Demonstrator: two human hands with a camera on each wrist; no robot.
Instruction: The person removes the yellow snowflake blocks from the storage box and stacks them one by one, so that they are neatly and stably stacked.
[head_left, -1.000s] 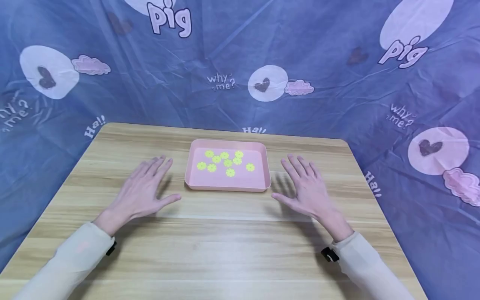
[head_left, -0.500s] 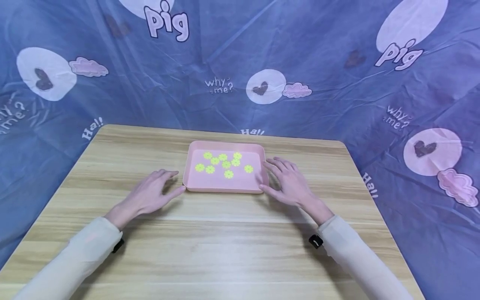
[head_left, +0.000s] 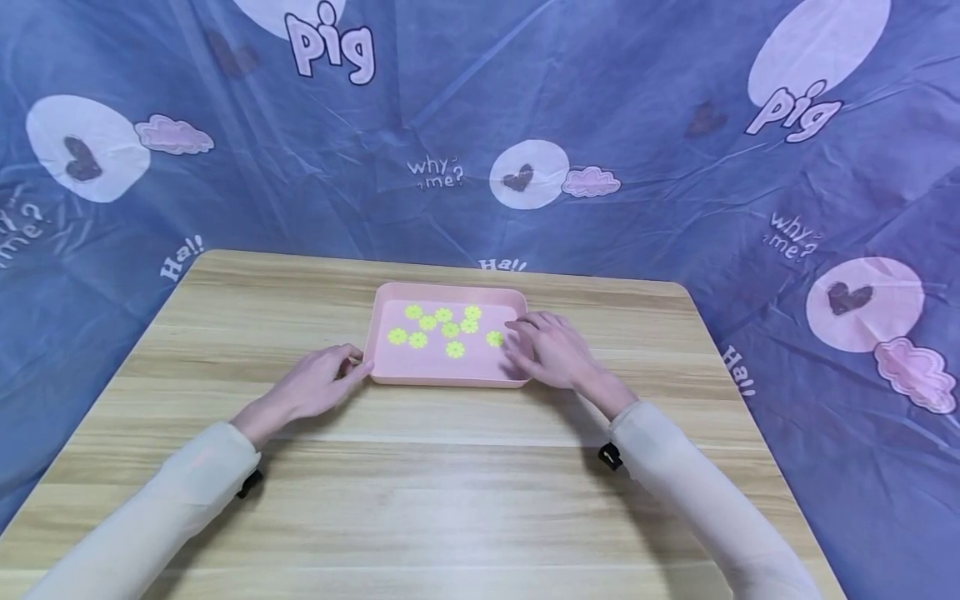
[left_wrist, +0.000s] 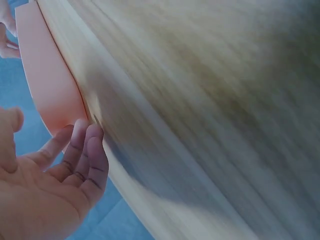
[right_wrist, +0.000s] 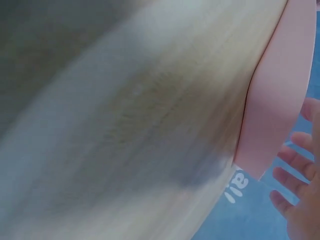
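Observation:
A pink rectangular tray (head_left: 442,377) lies on the wooden table, holding several yellow flower-shaped pieces (head_left: 450,330) spread over its floor. At the tray's left end is my left hand (head_left: 318,385), with slightly bent fingers (left_wrist: 75,145) against the outer wall near a corner. In the left wrist view its thumb stands apart from those fingers. My right hand (head_left: 555,350) hovers across the tray's right rim, fingers loosely spread, thumb and index finger close to the rightmost flower piece (head_left: 494,338). Whether its fingertips touch that piece cannot be made out. Neither hand visibly holds a piece.
The wooden table (head_left: 450,492) extends in front of the tray, with rounded far corners. Behind and at both sides hangs a blue printed cloth (head_left: 420,108). Black wrist straps (head_left: 611,456) show at both sleeve cuffs.
Both hands have come inward from beside the tray. The left has reached the tray's left end with its fingers bending; the right has passed over the right rim. The flower pieces keep their arrangement.

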